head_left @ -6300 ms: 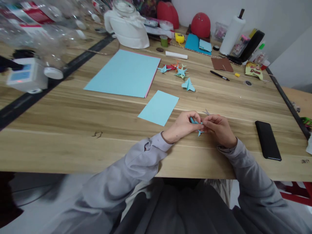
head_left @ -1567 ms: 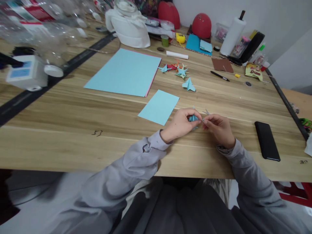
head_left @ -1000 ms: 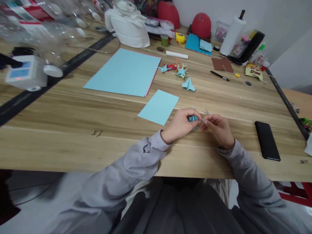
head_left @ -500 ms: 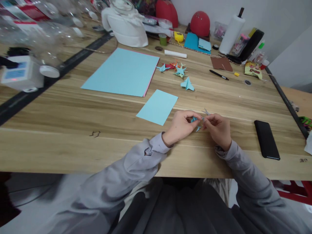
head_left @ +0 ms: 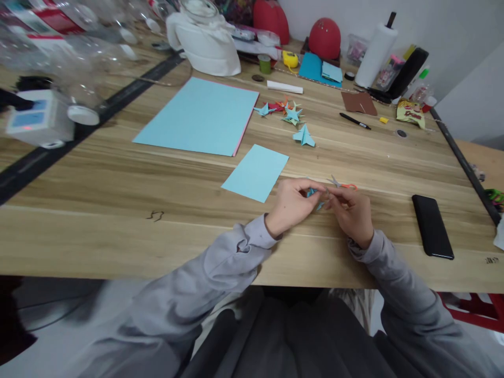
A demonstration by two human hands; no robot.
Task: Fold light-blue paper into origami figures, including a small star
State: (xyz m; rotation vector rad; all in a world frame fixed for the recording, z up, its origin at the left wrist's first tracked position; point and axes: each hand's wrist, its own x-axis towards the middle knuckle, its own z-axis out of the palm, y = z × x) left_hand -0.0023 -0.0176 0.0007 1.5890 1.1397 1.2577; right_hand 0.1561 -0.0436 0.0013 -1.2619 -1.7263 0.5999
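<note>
My left hand (head_left: pixel 293 203) and my right hand (head_left: pixel 353 211) meet over the wooden table (head_left: pixel 118 199) near its front edge. Both pinch a small folded piece of blue paper (head_left: pixel 314 193) between their fingertips; most of it is hidden by the fingers. A small pair of scissors with orange handles (head_left: pixel 342 184) lies just behind my right hand. A small light-blue sheet (head_left: pixel 255 172) lies to the left of my left hand.
A large blue sheet (head_left: pixel 199 116) lies further back. Several folded paper figures (head_left: pixel 291 116) sit behind the small sheet. A black phone (head_left: pixel 432 232) lies at the right. A pen (head_left: pixel 354 121), a paper-towel roll (head_left: pixel 376 51), plastic bottles (head_left: pixel 71 37) and clutter line the far edge.
My hands have stayed in the same spot, turning and working the folded blue paper between the fingertips. My right hand has shifted slightly, so the orange scissor handles now show behind it.
</note>
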